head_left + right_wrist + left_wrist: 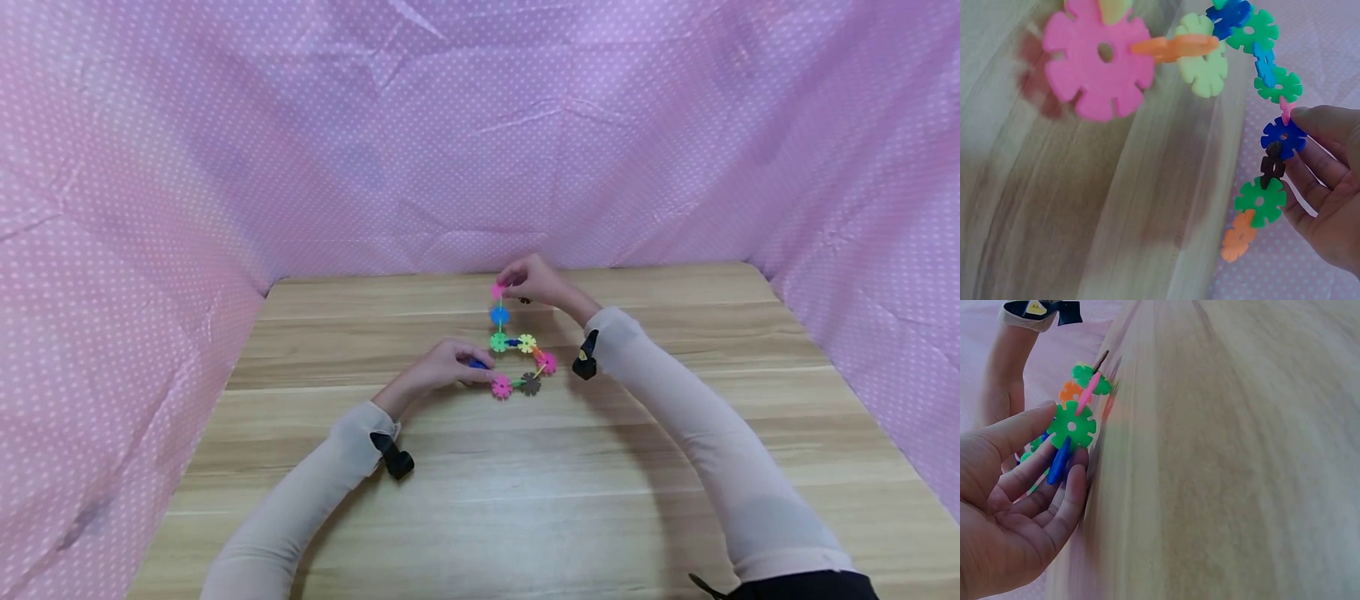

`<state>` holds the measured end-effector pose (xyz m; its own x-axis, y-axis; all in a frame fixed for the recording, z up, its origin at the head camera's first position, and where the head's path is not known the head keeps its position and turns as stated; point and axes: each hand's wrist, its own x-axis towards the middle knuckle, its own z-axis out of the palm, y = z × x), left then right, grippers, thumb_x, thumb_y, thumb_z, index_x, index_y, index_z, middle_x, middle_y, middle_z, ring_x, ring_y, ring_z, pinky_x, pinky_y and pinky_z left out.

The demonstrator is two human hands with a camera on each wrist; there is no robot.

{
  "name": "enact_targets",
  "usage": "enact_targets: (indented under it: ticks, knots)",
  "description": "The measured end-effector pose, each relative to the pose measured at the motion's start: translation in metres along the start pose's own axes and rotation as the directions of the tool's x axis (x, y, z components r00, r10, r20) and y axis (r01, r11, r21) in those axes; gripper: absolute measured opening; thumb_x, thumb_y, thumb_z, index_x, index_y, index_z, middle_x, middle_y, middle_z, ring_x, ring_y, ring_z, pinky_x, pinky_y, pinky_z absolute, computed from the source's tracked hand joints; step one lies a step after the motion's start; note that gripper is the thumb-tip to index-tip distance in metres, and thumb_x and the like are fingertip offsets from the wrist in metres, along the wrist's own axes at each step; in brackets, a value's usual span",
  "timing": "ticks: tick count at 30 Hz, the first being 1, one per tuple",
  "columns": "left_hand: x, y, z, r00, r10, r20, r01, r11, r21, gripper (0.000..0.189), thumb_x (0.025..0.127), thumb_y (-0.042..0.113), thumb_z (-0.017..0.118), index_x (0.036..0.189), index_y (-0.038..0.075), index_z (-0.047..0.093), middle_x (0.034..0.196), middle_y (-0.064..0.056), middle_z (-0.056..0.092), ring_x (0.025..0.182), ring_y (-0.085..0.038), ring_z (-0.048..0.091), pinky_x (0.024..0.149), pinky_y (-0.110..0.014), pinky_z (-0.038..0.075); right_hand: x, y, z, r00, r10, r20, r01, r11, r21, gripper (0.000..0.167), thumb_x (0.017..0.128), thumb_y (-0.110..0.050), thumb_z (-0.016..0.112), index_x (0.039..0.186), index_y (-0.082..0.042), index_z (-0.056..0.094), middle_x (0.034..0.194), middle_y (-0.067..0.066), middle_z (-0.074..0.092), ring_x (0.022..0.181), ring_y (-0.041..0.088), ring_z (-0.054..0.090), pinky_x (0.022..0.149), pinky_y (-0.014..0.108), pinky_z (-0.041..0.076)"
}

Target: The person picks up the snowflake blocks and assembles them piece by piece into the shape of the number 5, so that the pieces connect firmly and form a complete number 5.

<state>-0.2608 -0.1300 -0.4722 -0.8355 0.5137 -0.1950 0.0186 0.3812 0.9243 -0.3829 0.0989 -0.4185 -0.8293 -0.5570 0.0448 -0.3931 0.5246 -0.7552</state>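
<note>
A chain of notched plastic snowflake discs [527,342], slotted edge to edge in several colours, winds between my two hands above the wooden table. My left hand [446,364] pinches the chain near one end, thumb and fingers about a green disc [1072,427] with a blue disc [1059,464] slotted into it. Farther back, my right hand [536,282] holds the other part between thumb and fingers, at a dark blue disc [1284,137] beside a pink one [1285,110]. Below that grip hang a brown disc [1273,164], a green disc [1260,201] and an orange disc [1239,235].
The wooden table [480,500] spreads under both arms. A pink polka-dot cloth [480,167] hangs behind it and along both sides. Black straps with small cameras sit on the left wrist [393,457] and right wrist [586,358].
</note>
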Motion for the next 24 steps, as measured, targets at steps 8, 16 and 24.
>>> enact_targets:
  ticks: [8, 16, 24]
  knots:
    - [0.001, 0.002, 0.002, 1.0, -0.014, -0.001, 0.014, 1.0, 0.01, 0.028, 0.088, 0.022, 0.082, 0.11, 0.005, 0.077, 0.104, -0.003, 0.075, 0.086, -0.009, 0.064, 0.073, -0.026, 0.057, 0.007, 0.008, 0.007, 1.0, 0.011, 0.024, -0.01, 1.0, -0.012, 0.024, 0.091, 0.0, 0.073, 0.112, 0.009, 0.071, 0.113, 0.025, 0.073, 0.104, 0.036, 0.071, 0.094, 0.04, 0.059]
    - [0.003, 0.0, 0.0, 0.999, -0.042, 0.012, 0.042, 0.999, -0.003, 0.03, 0.087, 0.023, 0.082, 0.112, 0.007, 0.076, 0.105, -0.002, 0.074, 0.083, -0.009, 0.062, 0.071, -0.024, 0.055, 0.011, 0.013, 0.012, 0.998, 0.033, 0.053, -0.031, 0.999, -0.04, 0.021, 0.093, -0.004, 0.072, 0.112, 0.007, 0.072, 0.11, 0.023, 0.075, 0.103, 0.034, 0.071, 0.095, 0.04, 0.059]
    - [0.004, 0.0, 0.0, 0.999, -0.043, 0.014, 0.043, 0.999, 0.004, 0.029, 0.088, 0.022, 0.082, 0.113, 0.008, 0.077, 0.103, -0.002, 0.075, 0.081, -0.009, 0.061, 0.068, -0.023, 0.054, 0.012, 0.021, 0.015, 0.995, 0.071, 0.071, -0.069, 0.997, -0.033, 0.02, 0.095, -0.009, 0.071, 0.111, 0.003, 0.074, 0.109, 0.019, 0.076, 0.1, 0.028, 0.072, 0.092, 0.035, 0.059]
